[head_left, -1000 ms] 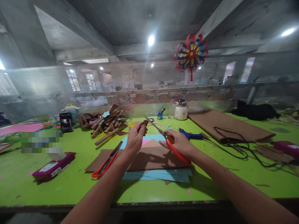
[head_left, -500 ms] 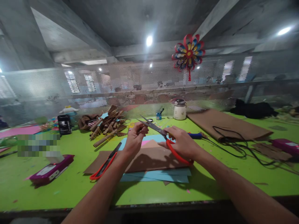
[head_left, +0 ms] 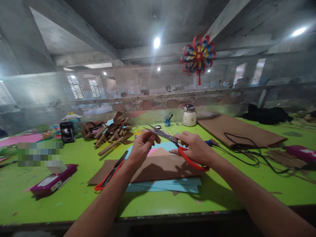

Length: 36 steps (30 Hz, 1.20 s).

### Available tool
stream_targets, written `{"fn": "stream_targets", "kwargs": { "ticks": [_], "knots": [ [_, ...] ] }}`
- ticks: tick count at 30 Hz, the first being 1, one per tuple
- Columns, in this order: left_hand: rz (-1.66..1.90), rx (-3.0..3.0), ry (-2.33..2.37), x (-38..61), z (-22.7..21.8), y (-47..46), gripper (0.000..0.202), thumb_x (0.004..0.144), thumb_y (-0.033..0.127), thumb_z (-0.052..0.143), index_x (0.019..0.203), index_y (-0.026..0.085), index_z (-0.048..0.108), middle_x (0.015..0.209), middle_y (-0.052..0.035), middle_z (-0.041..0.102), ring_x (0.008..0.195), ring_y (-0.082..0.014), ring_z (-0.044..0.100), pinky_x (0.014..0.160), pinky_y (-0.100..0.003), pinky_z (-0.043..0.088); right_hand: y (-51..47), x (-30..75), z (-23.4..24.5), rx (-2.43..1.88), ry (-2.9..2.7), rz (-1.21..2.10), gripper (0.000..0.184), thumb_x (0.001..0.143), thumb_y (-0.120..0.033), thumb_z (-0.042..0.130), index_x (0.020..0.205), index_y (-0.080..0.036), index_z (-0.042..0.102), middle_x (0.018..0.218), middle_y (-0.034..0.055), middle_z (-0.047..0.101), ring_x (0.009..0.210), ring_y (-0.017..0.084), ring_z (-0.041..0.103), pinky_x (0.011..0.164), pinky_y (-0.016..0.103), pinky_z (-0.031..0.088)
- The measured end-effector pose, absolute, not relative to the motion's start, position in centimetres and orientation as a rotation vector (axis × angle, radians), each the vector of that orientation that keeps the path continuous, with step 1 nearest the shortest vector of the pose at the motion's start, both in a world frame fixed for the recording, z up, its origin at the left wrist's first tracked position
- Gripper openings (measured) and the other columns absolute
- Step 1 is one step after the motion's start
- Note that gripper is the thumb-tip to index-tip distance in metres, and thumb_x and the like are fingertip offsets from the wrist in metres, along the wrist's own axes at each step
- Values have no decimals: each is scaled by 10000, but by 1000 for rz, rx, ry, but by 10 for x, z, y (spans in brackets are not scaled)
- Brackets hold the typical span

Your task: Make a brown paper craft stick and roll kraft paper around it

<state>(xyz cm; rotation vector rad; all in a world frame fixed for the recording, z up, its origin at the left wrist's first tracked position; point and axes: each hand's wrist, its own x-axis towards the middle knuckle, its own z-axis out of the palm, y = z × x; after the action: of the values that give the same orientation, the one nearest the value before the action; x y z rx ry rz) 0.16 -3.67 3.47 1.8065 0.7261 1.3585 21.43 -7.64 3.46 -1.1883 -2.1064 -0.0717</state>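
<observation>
My right hand (head_left: 195,148) grips red-handled scissors (head_left: 172,143) with the blades pointing up and left toward my left hand (head_left: 142,146). The left hand is pinched on a small brown paper piece (head_left: 151,134), held right at the blades. Both hands hover over a brown paper sheet (head_left: 153,168) lying on light blue sheets (head_left: 168,186) on the green table (head_left: 158,200). A second pair of red scissors (head_left: 111,172) lies shut on the table beside my left forearm.
A pile of brown paper rolls (head_left: 112,133) sits behind, with a white pot (head_left: 189,116) and a blue glue gun (head_left: 208,142). A large brown sheet (head_left: 237,130) with black cable (head_left: 247,148) lies right. Purple cases (head_left: 53,181) lie left and far right.
The scissors have tilted flatter and moved left, so the blades now meet the brown piece in my left hand. Both hands stayed over the brown sheet.
</observation>
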Motion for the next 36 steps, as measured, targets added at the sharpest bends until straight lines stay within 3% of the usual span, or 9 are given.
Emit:
{"fn": "stream_targets", "kwargs": {
  "ticks": [9, 16, 20, 28, 36],
  "knots": [
    [1332, 1771, 714, 3, 35, -38, 219, 809, 383, 575, 765, 171, 542, 665, 11, 587, 411, -36, 342, 385, -194, 254, -80, 217, 39, -1195, -2140, -123, 384, 788, -521, 566, 981, -196, 634, 716, 27, 528, 628, 147, 448, 581, 257, 325],
    [1352, 1740, 715, 3, 36, -39, 233, 808, 378, 584, 939, 185, 578, 665, 14, 594, 447, -48, 403, 397, -184, 278, -79, 216, 38, -1186, -2099, -142, 327, 815, -490, 547, 845, -181, 648, 711, 43, 603, 643, 157, 497, 603, 261, 345],
    [1362, 1726, 732, 4, 37, -40, 248, 802, 374, 594, 946, 172, 588, 668, -1, 606, 478, -59, 438, 408, -184, 299, -70, 221, 35, -1253, -1919, -132, 290, 821, -429, 544, 870, -168, 660, 743, 55, 644, 655, 165, 536, 609, 266, 371],
    [1339, 1718, 715, 5, 36, -40, 280, 786, 380, 612, 972, 170, 600, 707, -21, 618, 468, -56, 432, 359, -168, 284, -36, 241, 15, -1758, -1917, -168, 367, 786, -450, 544, 958, -152, 671, 808, 140, 669, 740, 259, 599, 605, 320, 385],
    [1326, 1738, 720, 1, 36, -37, 285, 785, 400, 611, 927, 153, 624, 699, -24, 630, 439, -48, 425, 357, -171, 295, -50, 228, 27, -1326, -1961, 303, 513, 701, -499, 630, 1089, -167, 571, 873, 50, 648, 722, 175, 573, 635, 281, 430]
  ]
}}
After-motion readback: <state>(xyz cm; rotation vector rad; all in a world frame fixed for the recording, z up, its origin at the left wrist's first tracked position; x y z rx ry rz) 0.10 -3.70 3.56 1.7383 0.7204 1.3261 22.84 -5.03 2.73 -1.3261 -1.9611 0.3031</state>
